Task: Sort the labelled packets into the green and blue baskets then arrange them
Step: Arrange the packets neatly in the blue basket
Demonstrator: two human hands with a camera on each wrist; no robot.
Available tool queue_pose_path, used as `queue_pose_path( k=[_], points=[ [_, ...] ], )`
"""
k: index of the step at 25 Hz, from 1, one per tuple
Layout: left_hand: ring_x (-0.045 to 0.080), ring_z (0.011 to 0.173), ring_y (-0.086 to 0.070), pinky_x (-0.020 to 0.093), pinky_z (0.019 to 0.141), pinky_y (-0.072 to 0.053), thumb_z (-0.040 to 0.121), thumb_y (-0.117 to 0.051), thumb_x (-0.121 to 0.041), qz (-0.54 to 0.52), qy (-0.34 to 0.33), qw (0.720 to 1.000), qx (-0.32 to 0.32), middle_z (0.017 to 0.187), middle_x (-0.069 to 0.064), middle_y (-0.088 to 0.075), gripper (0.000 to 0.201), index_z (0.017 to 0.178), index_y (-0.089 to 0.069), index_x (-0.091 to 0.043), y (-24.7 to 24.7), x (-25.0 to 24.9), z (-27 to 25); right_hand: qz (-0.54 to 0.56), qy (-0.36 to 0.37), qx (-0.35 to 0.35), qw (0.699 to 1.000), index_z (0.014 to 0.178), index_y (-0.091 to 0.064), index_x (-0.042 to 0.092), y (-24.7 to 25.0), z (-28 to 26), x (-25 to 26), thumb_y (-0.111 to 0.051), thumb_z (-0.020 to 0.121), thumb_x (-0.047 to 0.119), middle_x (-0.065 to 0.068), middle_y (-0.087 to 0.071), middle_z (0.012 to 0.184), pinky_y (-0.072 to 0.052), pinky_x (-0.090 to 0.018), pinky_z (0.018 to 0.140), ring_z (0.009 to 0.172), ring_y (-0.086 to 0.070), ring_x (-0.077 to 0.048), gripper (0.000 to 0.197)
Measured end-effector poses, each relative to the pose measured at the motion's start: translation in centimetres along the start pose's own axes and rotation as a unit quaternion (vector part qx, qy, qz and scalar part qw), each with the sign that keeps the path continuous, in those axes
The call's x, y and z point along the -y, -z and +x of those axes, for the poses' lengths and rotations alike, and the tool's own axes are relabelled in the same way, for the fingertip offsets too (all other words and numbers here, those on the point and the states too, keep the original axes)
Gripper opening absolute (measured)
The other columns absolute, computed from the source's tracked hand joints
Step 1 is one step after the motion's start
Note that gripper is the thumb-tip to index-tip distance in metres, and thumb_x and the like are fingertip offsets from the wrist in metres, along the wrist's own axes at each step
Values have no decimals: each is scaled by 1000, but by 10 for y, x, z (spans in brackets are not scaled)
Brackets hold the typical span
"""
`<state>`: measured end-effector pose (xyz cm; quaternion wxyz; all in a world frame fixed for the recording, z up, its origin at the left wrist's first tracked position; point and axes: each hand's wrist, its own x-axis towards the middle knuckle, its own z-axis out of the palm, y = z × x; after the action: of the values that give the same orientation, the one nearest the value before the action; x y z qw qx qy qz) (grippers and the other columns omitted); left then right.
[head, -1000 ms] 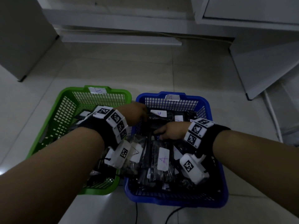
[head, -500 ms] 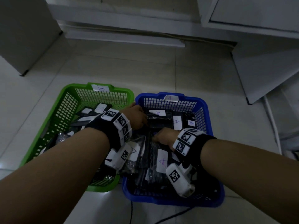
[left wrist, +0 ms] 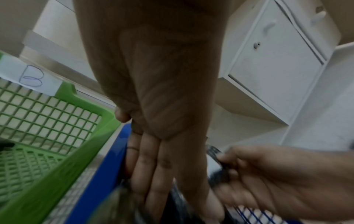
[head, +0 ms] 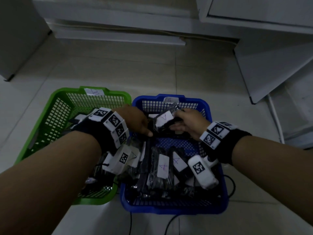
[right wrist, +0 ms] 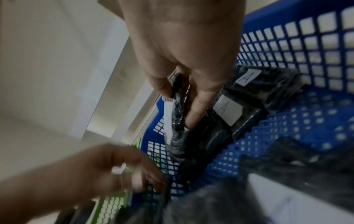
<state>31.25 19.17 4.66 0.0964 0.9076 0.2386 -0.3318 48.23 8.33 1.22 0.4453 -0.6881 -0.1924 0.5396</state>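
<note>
A green basket (head: pixel 55 99) tagged B stands on the left, and a blue basket (head: pixel 208 107) tagged A on the right. Several black packets (head: pixel 163 165) with white A labels lie in the blue basket. My right hand (head: pixel 188 122) pinches one black A-labelled packet (head: pixel 165 118) and holds it raised over the far end of the blue basket. In the right wrist view its thumb and fingers (right wrist: pixel 193 115) clamp the packet (right wrist: pixel 178 130). My left hand (head: pixel 138 122) reaches into the blue basket's left side with straight fingers (left wrist: pixel 151 166) against the packets there.
Dark packets also lie in the green basket (left wrist: pixel 76 106), mostly hidden by my left forearm. Both baskets sit side by side on a pale tiled floor. White cabinets (head: pixel 271 56) stand beyond and to the right. Cables (head: pixel 171 223) run under the blue basket's near edge.
My right hand has lifted an A-labelled packet up from the far part of the blue basket, baring some blue floor mesh. My left hand has stayed at the basket's left side.
</note>
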Motion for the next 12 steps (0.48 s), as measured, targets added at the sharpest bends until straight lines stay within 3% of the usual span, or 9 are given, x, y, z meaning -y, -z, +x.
queue_pose_path(
  k=[2,4,6,8,9,12],
  points=[
    [18,108,-57,37,100,-33,79,-54,-66,11,-19,999,32,111,-6,-67,51,112,-66,-29,-4,-4,-2,103,-17,-2,995,117,-54,-7,-5,8,2,-50,93,1,-25,-64,112,-61,-33,67,81,-68,-32,25],
    [16,110,-57,31,97,-36,81,-62,-55,-15,-38,999,25,114,-7,-67,43,116,-66,-30,-7,-6,-4,147,-39,-8,988,115,-52,-6,-12,14,1,-51,94,0,-21,-62,108,-61,-35,71,81,-67,-32,22],
    [15,112,-57,30,97,-38,83,-64,-45,-37,-40,998,9,116,-7,-66,41,121,-62,-31,-7,-8,-5,71,-64,-31,995,120,-51,-6,-18,18,-7,-55,94,8,-19,-64,94,-59,-34,65,69,-67,-27,30],
    [18,116,-54,36,104,-36,84,-62,-40,-32,-29,999,-4,119,-6,-64,43,126,-58,-34,-9,-13,-3,-32,-66,-40,996,124,-50,-7,-20,18,-11,-57,94,19,-15,-62,79,-55,-26,46,51,-63,-18,40],
    [19,118,-52,39,106,-34,83,-61,-39,-21,-26,999,-11,121,-5,-63,42,125,-57,-36,-11,-15,-2,-51,-63,-34,996,125,-50,-7,-19,18,-10,-56,95,21,-16,-63,81,-53,-24,42,50,-62,-18,42],
    [20,116,-47,40,99,-35,76,-69,-42,-5,-36,999,-33,117,-6,-62,38,114,-61,-38,-17,-15,5,-50,-69,-9,996,127,-48,-4,-11,13,-5,-50,97,21,-25,-64,110,-55,-30,51,65,-62,-24,39]
  ],
)
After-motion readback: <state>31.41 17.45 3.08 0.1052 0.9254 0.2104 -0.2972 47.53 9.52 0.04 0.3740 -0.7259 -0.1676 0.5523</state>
